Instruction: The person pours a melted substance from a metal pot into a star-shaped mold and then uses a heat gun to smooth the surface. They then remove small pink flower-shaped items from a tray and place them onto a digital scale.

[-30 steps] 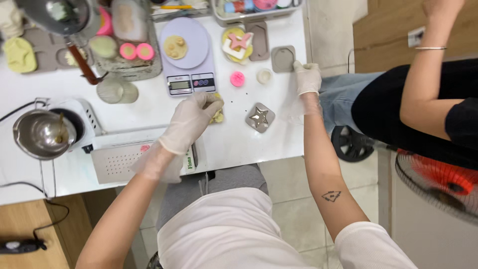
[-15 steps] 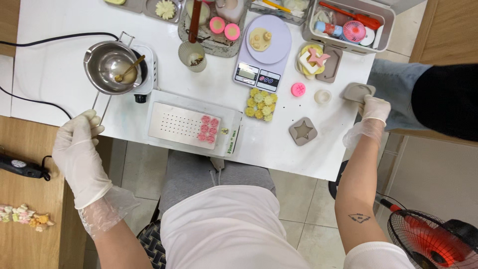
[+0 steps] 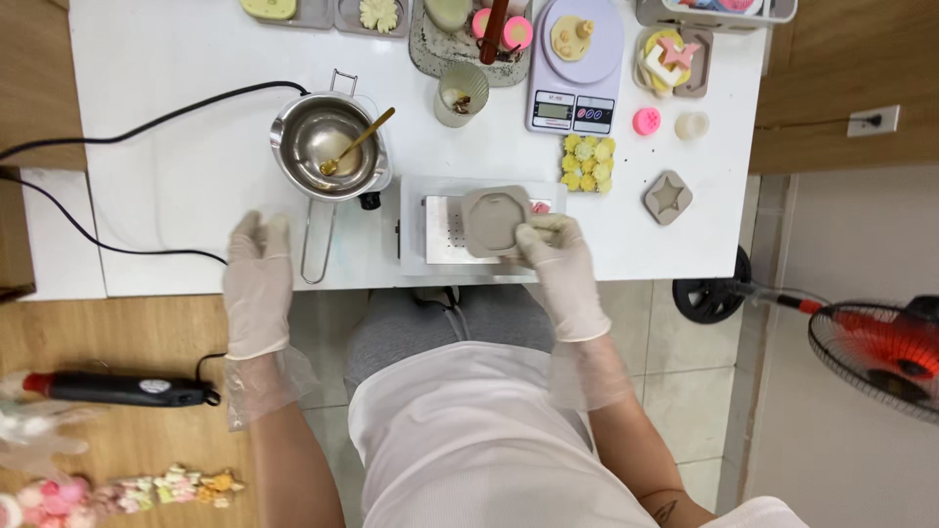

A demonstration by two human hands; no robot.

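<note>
Grey square mould with rounded corners — pinched at its right edge by the gloved right hand, held face-up over the clear perforated tray near the front edge of the white tabletop. Gripped at the rim, probably so as to leave the shallow round cavity unobstructed and level. No real long axis to a shape this square; cavity turned upward toward the camera, edges roughly parallel to the tabletop's edges. Left hand gloved too, fingers spread flat and empty, resting at the front edge of the tabletop just left of the long wire handle of the steel melting pot, apart from it. Gold spoon leaning in the pot, handle up to the right. Further out — a cluster of yellow flower shapes, a star mould, a digital scale.
</note>
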